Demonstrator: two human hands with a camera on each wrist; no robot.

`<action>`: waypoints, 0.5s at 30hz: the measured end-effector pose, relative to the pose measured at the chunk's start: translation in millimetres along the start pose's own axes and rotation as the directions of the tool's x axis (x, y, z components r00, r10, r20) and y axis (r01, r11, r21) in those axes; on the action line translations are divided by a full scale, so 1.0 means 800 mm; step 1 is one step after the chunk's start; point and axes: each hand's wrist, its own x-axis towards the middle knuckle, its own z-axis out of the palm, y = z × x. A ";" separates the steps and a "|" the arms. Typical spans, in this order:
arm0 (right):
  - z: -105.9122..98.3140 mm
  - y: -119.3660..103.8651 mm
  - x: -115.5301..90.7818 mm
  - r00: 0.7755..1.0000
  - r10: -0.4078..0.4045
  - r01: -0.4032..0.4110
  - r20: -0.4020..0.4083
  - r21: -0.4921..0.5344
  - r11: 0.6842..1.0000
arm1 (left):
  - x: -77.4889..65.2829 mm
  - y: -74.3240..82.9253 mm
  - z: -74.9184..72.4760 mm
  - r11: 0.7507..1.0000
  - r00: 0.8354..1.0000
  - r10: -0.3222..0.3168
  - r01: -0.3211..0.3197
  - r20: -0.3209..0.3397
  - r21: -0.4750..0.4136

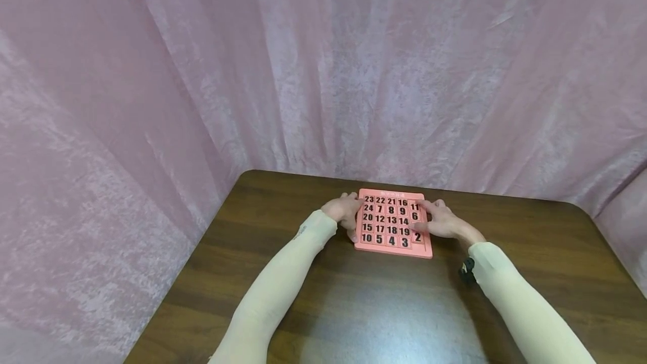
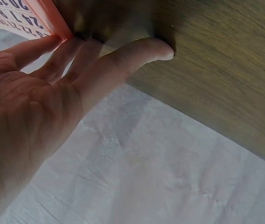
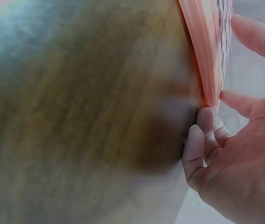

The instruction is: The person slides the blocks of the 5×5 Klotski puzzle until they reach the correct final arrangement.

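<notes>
A pink number slide puzzle (image 1: 392, 249) with black-numbered tiles lies flat toward the far side of the table. My left hand (image 1: 346, 210) is at its left edge. In the left wrist view, a fingertip of that hand (image 2: 34, 88) meets the board's corner near tile 23, while other fingers extend over the wood. From the right, my right hand (image 1: 441, 219) reaches in, two spread digits touching the rightmost column around tile 6 (image 1: 415, 216). Its remaining fingers (image 3: 195, 144) bend beside the frame, seen in the right wrist view. Part of that column is hidden beneath the right hand.
The brown wooden table (image 1: 283, 212) has rounded far corners. Pink velvet curtain (image 1: 303, 72) hangs behind it and along the left. A small black device (image 1: 468, 270) sits at the right sleeve. Glare brightens the near middle of the tabletop.
</notes>
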 end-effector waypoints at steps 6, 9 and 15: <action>0.003 -0.001 -0.007 1.000 -0.018 0.018 -0.001 0.012 1.000 | 0.000 0.000 0.000 1.000 1.000 -0.002 0.003 -0.012 0.030; 0.003 -0.002 -0.012 1.000 -0.022 0.022 0.003 0.015 1.000 | -0.001 0.001 0.000 1.000 1.000 -0.007 0.007 -0.011 0.026; 0.009 0.001 -0.020 0.999 -0.039 0.039 -0.006 0.008 0.999 | 0.001 0.002 0.000 0.999 1.000 -0.012 0.012 -0.001 0.034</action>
